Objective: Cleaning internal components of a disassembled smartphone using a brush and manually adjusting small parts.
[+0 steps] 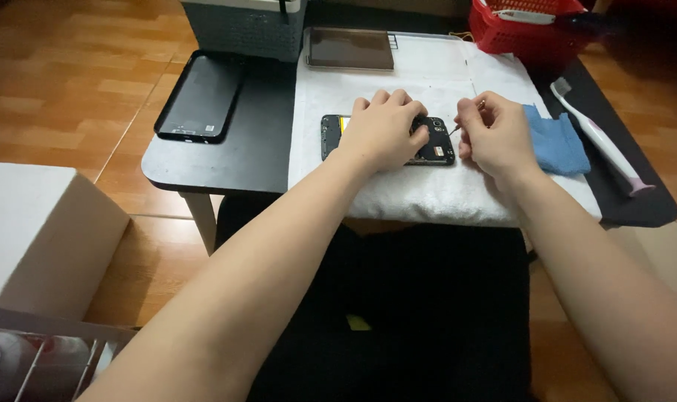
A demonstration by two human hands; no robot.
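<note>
An opened black phone [435,152] lies flat on a white towel [413,74], its insides showing. My left hand [383,130] rests on top of the phone and presses it down, covering its middle. My right hand [495,134] hovers just right of the phone, fingers pinched around a thin metal tool [457,128] whose tip points at the phone's right end.
A black back cover [200,97] lies on the dark table's left part. A tablet-like screen [349,48] sits at the towel's far edge. A blue cloth [554,138], a white-and-pink brush [599,138] and a red basket [528,26] are to the right. A white box [40,231] stands on the floor.
</note>
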